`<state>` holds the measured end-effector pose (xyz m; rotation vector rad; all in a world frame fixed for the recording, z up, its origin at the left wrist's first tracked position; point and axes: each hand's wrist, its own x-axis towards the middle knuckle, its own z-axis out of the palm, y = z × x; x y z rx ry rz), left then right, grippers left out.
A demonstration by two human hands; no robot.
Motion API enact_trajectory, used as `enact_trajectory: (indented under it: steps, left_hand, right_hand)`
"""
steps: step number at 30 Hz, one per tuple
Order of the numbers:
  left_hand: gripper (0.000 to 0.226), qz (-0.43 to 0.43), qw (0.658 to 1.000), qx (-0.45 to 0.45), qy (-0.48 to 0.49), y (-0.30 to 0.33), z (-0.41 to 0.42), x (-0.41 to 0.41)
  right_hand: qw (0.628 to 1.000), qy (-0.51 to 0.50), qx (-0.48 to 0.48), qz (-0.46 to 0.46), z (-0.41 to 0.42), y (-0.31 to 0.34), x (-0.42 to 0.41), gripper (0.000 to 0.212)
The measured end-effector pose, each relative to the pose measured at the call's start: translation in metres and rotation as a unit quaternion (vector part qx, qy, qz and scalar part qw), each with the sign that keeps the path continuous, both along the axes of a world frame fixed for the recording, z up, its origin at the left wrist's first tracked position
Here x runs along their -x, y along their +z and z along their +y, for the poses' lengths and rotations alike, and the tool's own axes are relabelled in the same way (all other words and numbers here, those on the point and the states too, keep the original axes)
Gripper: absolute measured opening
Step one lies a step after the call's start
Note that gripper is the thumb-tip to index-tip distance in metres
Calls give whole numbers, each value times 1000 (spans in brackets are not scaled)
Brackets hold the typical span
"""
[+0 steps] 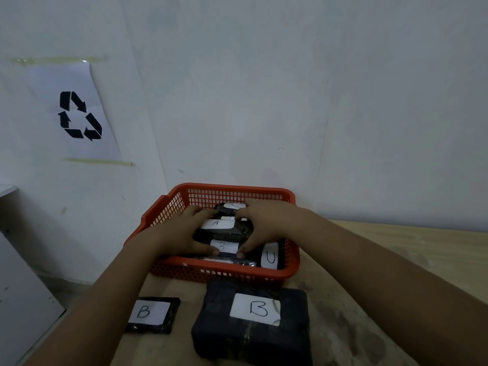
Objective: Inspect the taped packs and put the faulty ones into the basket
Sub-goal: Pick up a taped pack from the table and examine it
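It looked like a plain sorting workroom: a worn wooden bench against a bare white wall, a taped-up paper recycling sign.

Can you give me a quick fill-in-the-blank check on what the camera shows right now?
1. Both hands, left hand and right hand, reach into the ____ basket.
2. The large pack on the table in front of the basket bears the letter ____.
3. The paper taped to the wall shows a ____ symbol.
4. The small flat pack lies to the ____ of the large pack.

Missing words: red; B; recycling; left
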<state>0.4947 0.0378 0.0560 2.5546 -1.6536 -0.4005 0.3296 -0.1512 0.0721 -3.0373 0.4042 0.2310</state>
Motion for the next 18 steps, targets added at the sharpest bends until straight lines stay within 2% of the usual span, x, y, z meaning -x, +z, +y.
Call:
enact_trajectory:
  steps: [3, 5, 10, 12, 15, 16, 18]
  left_hand:
    - [116, 50, 998, 32, 14, 4, 7, -6]
    - [125, 53, 998, 30, 10, 5, 10, -6]
    - [132, 43, 998, 40, 7, 0, 12, 1]
    - [129, 25, 998, 57, 8, 7, 9, 8]
    - [99, -25, 997, 77, 12, 20, 1, 25]
    - [97, -39, 996, 79, 15, 23, -2, 30]
    - [107, -49, 995, 83, 14, 28, -9, 40]
  right_hand:
    - [999, 8, -41, -2, -1, 5, 6, 91]
    - [998, 8, -55, -7, -3, 7, 9, 85]
    - [999, 16, -17, -45, -3, 5, 15, 84]
    - [996, 20, -12, -87, -4, 6, 22, 81]
    - [988, 6, -2, -153, -10, 14, 39, 80]
    - [985, -1, 2, -175, -13, 15, 47, 78]
    - [977, -18, 11, -213, -21, 17, 65, 74]
